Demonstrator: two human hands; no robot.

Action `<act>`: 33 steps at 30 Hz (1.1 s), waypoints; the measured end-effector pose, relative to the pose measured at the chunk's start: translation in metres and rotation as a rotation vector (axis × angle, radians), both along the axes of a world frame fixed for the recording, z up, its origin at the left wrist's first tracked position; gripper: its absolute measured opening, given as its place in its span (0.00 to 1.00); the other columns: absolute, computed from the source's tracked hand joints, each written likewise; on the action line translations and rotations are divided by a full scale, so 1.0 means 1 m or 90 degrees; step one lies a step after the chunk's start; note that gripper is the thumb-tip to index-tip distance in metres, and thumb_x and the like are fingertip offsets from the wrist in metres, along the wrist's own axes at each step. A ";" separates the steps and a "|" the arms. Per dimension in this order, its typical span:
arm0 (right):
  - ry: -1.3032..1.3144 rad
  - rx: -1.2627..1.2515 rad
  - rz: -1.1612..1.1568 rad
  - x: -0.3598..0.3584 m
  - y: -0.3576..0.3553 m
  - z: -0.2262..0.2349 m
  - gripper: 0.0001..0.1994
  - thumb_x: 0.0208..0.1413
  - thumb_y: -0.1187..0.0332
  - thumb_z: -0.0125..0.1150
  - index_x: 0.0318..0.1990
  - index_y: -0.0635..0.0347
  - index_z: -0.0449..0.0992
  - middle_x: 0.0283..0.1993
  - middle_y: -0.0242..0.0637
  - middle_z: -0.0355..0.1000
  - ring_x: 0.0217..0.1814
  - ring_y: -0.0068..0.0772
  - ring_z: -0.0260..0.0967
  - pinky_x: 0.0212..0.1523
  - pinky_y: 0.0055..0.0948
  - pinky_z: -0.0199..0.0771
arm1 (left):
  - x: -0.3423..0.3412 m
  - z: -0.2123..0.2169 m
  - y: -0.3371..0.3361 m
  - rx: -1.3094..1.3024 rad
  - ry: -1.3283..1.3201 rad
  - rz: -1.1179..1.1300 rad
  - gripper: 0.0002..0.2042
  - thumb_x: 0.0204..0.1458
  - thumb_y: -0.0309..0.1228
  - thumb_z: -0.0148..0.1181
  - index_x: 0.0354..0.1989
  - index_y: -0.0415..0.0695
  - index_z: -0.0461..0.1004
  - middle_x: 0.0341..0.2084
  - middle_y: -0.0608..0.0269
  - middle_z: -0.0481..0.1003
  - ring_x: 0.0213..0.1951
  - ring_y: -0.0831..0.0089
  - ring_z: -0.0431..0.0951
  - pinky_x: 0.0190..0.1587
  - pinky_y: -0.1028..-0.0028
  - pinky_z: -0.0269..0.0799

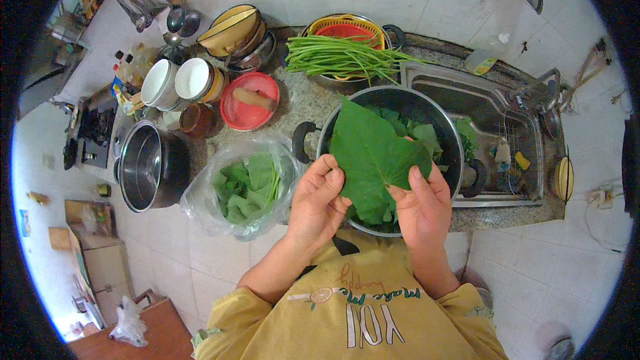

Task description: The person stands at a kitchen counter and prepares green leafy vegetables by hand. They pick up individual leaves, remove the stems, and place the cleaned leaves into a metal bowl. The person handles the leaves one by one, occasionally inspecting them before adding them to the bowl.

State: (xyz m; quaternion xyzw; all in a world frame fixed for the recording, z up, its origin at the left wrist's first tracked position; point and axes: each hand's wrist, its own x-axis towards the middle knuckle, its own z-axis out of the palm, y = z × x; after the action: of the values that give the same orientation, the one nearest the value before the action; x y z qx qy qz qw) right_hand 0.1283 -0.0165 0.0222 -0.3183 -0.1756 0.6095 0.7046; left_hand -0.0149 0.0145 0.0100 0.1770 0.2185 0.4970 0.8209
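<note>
Between my two hands a broad green leaf (373, 150) is spread out flat. My left hand (319, 193) pinches its lower left edge, and my right hand (424, 203) grips it near the lower right, by the stem end. Right beneath the leaf stands a large dark pot (448, 120) with many green leaves (427, 137) inside. To the left, a clear plastic bag (197, 183) lies open with more leaves and some stems (248, 193) in it.
Long green stalks (340, 57) lie across a pot with colander behind. A metal sink (427, 77) is at right, with a yellow sponge (522, 160). At left are a red basin (248, 119), white bowls (193, 79) and an empty dark pot (143, 167).
</note>
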 end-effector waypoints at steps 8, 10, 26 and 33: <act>-1.215 -0.171 -0.438 0.156 0.009 -0.058 0.14 0.50 0.71 0.49 0.46 0.63 0.66 0.46 0.46 0.66 0.47 0.42 0.64 0.44 0.36 0.65 | 0.054 0.003 0.012 0.093 0.166 -0.150 0.10 0.52 0.34 0.49 0.40 0.45 0.64 0.43 0.54 0.68 0.43 0.65 0.71 0.45 0.69 0.67; -1.377 -0.239 -0.475 0.221 0.029 -0.054 0.14 0.48 0.72 0.48 0.44 0.63 0.67 0.42 0.50 0.66 0.43 0.45 0.65 0.42 0.37 0.65 | 0.069 -0.001 0.008 0.132 0.210 -0.207 0.09 0.52 0.34 0.49 0.38 0.44 0.65 0.42 0.49 0.69 0.43 0.62 0.71 0.44 0.69 0.68; -0.793 -0.161 -0.079 0.247 -0.004 -0.037 0.15 0.52 0.72 0.50 0.48 0.60 0.68 0.36 0.29 0.70 0.33 0.16 0.66 0.31 0.16 0.68 | 0.154 0.002 0.006 0.874 0.793 -0.034 0.27 0.36 0.19 0.58 0.50 0.46 0.62 0.52 0.50 0.59 0.54 0.55 0.59 0.54 0.60 0.55; -0.539 -0.030 0.011 0.204 -0.017 0.019 0.18 0.52 0.70 0.51 0.52 0.56 0.65 0.41 0.29 0.69 0.37 0.18 0.66 0.31 0.18 0.72 | 0.177 0.007 0.011 1.004 0.828 0.044 0.32 0.29 0.14 0.47 0.50 0.49 0.64 0.54 0.52 0.57 0.57 0.53 0.54 0.57 0.56 0.50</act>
State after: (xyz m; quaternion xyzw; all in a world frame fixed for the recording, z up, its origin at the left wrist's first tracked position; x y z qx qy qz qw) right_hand 0.3321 -0.0336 0.0409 -0.5549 -0.4381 0.4350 0.5576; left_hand 0.1619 0.0252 0.0172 0.8960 0.2373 0.3303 0.1779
